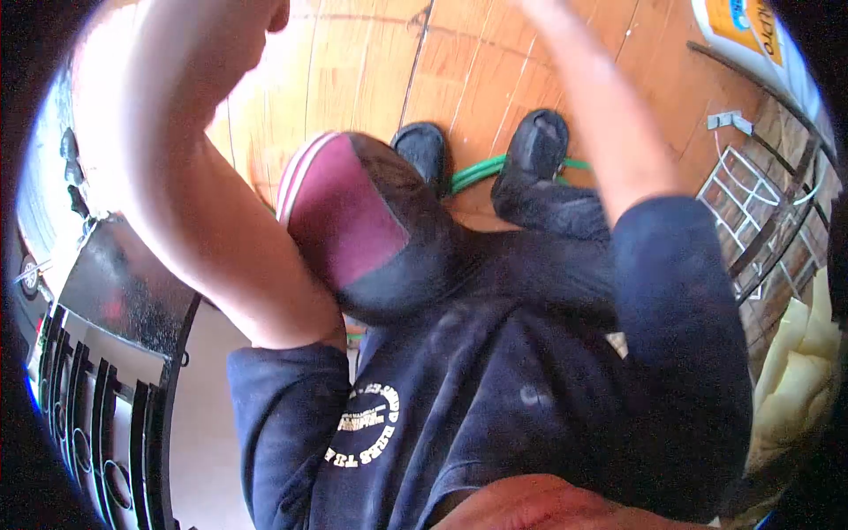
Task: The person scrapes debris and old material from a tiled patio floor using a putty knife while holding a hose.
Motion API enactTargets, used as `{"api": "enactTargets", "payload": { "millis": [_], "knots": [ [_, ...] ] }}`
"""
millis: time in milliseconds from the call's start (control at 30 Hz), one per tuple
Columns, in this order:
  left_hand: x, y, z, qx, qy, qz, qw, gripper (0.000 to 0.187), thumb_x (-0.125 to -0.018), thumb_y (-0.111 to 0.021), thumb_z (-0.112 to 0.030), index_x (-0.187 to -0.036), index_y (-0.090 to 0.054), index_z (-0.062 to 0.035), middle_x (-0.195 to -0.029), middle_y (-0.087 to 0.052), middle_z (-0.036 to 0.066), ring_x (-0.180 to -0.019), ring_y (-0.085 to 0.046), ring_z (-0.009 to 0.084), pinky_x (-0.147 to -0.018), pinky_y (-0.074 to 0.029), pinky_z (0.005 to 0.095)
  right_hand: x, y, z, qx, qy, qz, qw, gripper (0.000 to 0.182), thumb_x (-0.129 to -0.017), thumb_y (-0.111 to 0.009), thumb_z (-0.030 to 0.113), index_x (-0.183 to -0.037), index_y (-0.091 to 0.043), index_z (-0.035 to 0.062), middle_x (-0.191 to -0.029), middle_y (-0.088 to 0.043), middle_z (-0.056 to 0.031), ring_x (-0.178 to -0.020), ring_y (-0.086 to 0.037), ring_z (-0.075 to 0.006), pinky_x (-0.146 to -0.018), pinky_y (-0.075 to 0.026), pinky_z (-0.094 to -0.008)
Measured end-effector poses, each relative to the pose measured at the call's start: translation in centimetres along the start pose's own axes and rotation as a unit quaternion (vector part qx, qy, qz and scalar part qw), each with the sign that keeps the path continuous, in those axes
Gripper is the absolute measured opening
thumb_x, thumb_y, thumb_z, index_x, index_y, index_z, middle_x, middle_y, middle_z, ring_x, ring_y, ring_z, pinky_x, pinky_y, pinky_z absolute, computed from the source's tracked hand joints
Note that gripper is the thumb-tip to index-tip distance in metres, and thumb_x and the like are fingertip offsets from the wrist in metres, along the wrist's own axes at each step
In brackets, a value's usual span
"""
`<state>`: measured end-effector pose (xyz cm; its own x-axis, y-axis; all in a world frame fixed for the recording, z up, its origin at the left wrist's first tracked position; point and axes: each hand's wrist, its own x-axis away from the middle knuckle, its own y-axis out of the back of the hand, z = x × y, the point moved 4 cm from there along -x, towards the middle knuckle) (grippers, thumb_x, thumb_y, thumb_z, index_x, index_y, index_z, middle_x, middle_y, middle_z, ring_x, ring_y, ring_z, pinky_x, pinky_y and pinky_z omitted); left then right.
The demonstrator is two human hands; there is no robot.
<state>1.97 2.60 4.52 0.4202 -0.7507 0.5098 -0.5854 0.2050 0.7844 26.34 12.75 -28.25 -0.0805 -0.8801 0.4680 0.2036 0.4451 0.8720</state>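
My left arm bends up the left side, its sleeve dark blue. At the top edge only a small piece of what may be my left hand (276, 18) shows, with its fingers cut off by the frame. On the right, my right forearm reaches up to the top edge, and the hand is outside the view. Whatever either hand holds or touches is hidden. Below the arms are my dark shirt (530, 397) with white print and my bent leg in black and maroon trousers (353, 212). Two dark shoes (534, 146) rest on the floor.
Orange-brown wood-look floor (477, 79) lies beneath. A green hose (477, 174) passes by the shoes. A white wire rack (742, 199) and a white-and-yellow container (751, 35) are at right. Black metalwork (110, 424) stands at lower left; yellowish material (795, 380) lies at lower right.
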Motion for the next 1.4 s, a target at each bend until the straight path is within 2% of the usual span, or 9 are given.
{"api": "enactTargets", "payload": {
  "millis": [100,300,400,533,633,733,1133,1267,1400],
  "knots": [
    [-3.6,-0.7,4.2,0.071,-0.136,0.080,0.985,0.042,-0.086,-0.068,-0.046,-0.101,-0.072,-0.0070,-0.059,-0.044,-0.006,-0.045,-0.036,0.0023,-0.043,-0.027,0.0215,6.9,-2.0,0.7,-0.042,0.001,-0.012,0.999,0.062,-0.075,-0.075,0.040,-0.124,-0.059,0.0057,-0.124,-0.060,-0.0227,-0.116,-0.058,-0.0369,-0.095,-0.050,-0.0464],
    [-2.4,-0.5,4.5,0.082,-0.125,0.054,0.987,0.046,-0.086,-0.068,-0.044,-0.111,-0.070,-0.0062,-0.060,-0.044,-0.006,-0.045,-0.035,0.0026,-0.042,-0.025,0.0215,0.9,2.2,0.5,-0.109,-0.047,-0.068,0.991,0.029,-0.088,-0.055,0.024,-0.101,-0.069,0.0036,-0.092,-0.071,-0.0206,-0.088,-0.069,-0.0363,-0.072,-0.054,-0.0468],
    [-2.0,0.0,4.6,0.082,-0.132,0.051,0.986,0.050,-0.086,-0.068,-0.043,-0.120,-0.067,-0.0058,-0.060,-0.044,-0.004,-0.045,-0.035,0.0032,-0.042,-0.025,0.0217,5.7,-0.5,0.8,-0.145,-0.034,-0.015,0.989,0.034,-0.078,-0.055,0.019,-0.105,-0.066,0.0018,-0.104,-0.067,-0.0250,-0.102,-0.063,-0.0387,-0.089,-0.050,-0.0462],
    [-2.6,-0.6,4.3,0.118,-0.158,0.039,0.980,0.050,-0.086,-0.069,-0.043,-0.118,-0.068,-0.0051,-0.061,-0.045,-0.004,-0.046,-0.036,0.0034,-0.042,-0.026,0.0213,12.2,-10.2,0.3,-0.294,-0.037,0.013,0.955,0.027,-0.085,-0.058,0.016,-0.110,-0.067,0.0110,-0.069,-0.065,-0.0146,-0.052,-0.064,-0.0252,-0.043,-0.048,-0.0407],
    [-1.9,-0.4,3.8,0.128,-0.143,0.039,0.981,0.050,-0.085,-0.069,-0.043,-0.118,-0.068,-0.0048,-0.061,-0.045,-0.004,-0.046,-0.037,0.0034,-0.042,-0.027,0.0209,12.7,-6.5,3.3,-0.405,-0.145,0.084,0.899,0.029,-0.080,-0.058,0.016,-0.107,-0.067,0.0082,-0.073,-0.069,-0.0163,-0.062,-0.069,-0.0264,-0.056,-0.055,-0.0388],
    [-1.1,0.4,4.3,0.114,-0.145,0.003,0.983,0.047,-0.085,-0.069,-0.041,-0.112,-0.070,-0.0022,-0.059,-0.046,-0.001,-0.050,-0.040,0.0066,-0.046,-0.030,0.0240,4.4,-5.1,4.2,-0.432,-0.119,0.090,0.889,0.017,-0.089,-0.056,0.020,-0.100,-0.063,0.0092,-0.062,-0.060,-0.0084,-0.043,-0.056,-0.0181,-0.034,-0.039,-0.0347],
    [0.1,1.8,5.6,0.112,-0.086,0.006,0.990,0.042,-0.085,-0.070,-0.035,-0.109,-0.071,-0.0001,-0.060,-0.052,0.000,-0.056,-0.045,0.0065,-0.050,-0.035,0.0242,2.4,-4.8,7.0,-0.620,-0.162,0.129,0.757,0.020,-0.094,-0.052,0.026,-0.082,-0.049,0.0102,-0.058,-0.048,-0.0052,-0.041,-0.047,-0.0186,-0.031,-0.030,-0.0330],
    [-0.7,1.7,5.8,0.120,-0.059,0.024,0.991,0.042,-0.085,-0.070,-0.034,-0.109,-0.070,0.0012,-0.061,-0.053,0.001,-0.057,-0.046,0.0073,-0.052,-0.037,0.0252,-3.4,-4.0,9.4,-0.391,-0.078,0.134,0.907,0.020,-0.087,-0.053,0.020,-0.099,-0.058,0.0054,-0.071,-0.064,-0.0115,-0.052,-0.060,-0.0204,-0.041,-0.046,-0.0367],
    [-2.1,1.4,6.2,0.134,-0.078,0.021,0.988,0.042,-0.086,-0.070,-0.033,-0.110,-0.070,0.0013,-0.059,-0.050,0.000,-0.056,-0.045,0.0074,-0.050,-0.036,0.0252,1.7,-2.7,10.2,-0.340,-0.076,0.099,0.932,0.024,-0.088,-0.053,0.022,-0.101,-0.063,0.0043,-0.080,-0.069,-0.0138,-0.058,-0.066,-0.0218,-0.049,-0.052,-0.0382]
  ]
}}
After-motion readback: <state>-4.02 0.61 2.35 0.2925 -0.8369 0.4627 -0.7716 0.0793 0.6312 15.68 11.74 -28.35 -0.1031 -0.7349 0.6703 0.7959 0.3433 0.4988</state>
